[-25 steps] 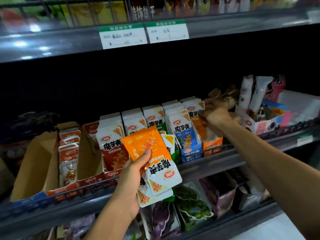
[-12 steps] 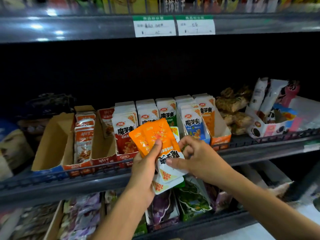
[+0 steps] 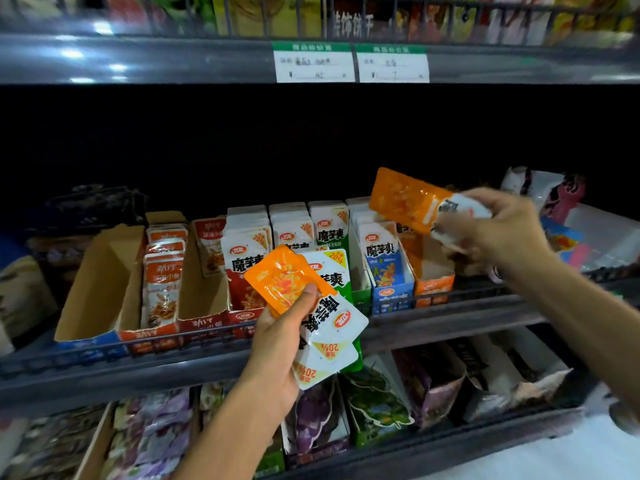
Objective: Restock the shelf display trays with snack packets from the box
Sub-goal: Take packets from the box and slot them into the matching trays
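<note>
Held packets (image 3: 332, 327) read "20%"; shelf packets (image 3: 330, 235) read "魔芋爽".

Open dark space is seen above the tray row (image 3: 311, 230), under the upper shelf (image 3: 173, 60). The orange tray (image 3: 433, 271) is half empty; the right hand (image 3: 491, 233) and its packet (image 3: 408, 199) are held above it. A rail (image 3: 450, 296) fronts the trays.

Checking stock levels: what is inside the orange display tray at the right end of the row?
The orange display tray shows mostly bare cardboard inside, with a few orange packets standing at its back. The right hand and its orange packet cover the upper rear, so a count is impossible.
</note>
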Demonstrator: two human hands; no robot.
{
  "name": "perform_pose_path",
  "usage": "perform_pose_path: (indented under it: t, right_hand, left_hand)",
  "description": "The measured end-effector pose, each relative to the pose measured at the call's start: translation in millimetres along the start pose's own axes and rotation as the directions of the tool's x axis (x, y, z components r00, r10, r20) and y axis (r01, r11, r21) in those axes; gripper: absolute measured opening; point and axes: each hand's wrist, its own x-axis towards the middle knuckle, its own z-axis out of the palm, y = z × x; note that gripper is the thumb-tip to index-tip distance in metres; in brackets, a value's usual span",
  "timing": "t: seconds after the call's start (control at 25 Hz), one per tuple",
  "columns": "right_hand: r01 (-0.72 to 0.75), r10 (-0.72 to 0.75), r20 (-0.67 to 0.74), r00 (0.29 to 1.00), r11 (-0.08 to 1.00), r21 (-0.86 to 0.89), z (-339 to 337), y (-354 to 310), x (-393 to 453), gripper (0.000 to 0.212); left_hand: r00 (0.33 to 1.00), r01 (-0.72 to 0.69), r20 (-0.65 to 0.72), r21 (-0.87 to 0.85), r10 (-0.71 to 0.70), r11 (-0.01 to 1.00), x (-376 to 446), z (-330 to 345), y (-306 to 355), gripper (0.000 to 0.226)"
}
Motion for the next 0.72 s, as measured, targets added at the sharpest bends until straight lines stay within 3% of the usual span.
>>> perform_pose_path:
  t: [0.08, 0.16, 0.24, 0.36, 0.48, 0.6, 0.72]
  right_hand:
    - [0.161, -0.160, 0.021, 0.987, 0.962, -0.219, -19.0, 1.1, 28.9, 0.020]
    - [0.325, -0.263, 0.194, 0.945, 0.822, -0.467, -26.5, 3.3, 58.6, 0.028]
    - [0.400, -0.264, 0.302, 0.916, 0.651, -0.645, -24.0, 7.4, 82.6, 0.033]
    - [0.415, -0.268, 0.322, 0.908, 0.465, -0.782, -8.1, 7.5, 102.7, 0.038]
    - [0.520, -0.289, 0.439, 0.850, 0.335, -0.786, 16.7, 16.3, 108.7, 0.043]
    - [0.433, -0.212, 0.388, 0.897, 0.242, -0.868, 43.5, 35.1, 106.8, 0.044]
    - [0.336, -0.221, 0.286, 0.932, 0.238, -0.911, 62.8, 51.1, 103.6, 0.044]
  left_hand:
    - [1.000, 0.007, 0.006, 0.013, -0.007, 1.000, 3.4, 0.5, -2.8, 0.023]
    - [1.000, 0.016, 0.009, 0.028, -0.016, 0.999, 7.2, 1.3, -5.7, 0.022]
    - [1.000, 0.022, 0.009, 0.038, -0.022, 0.999, 10.4, 2.5, -7.5, 0.018]
    - [1.000, 0.014, 0.021, 0.047, -0.015, 0.999, 14.8, 2.0, -5.3, 0.014]
    - [1.000, 0.009, 0.002, 0.056, -0.010, 0.998, 19.4, -2.1, -4.9, 0.016]
    - [1.000, 0.013, 0.006, 0.058, -0.013, 0.998, 21.2, -5.1, -4.1, 0.018]
    - [1.000, -0.004, 0.030, 0.064, 0.002, 0.998, 21.4, -8.2, -1.6, 0.020]
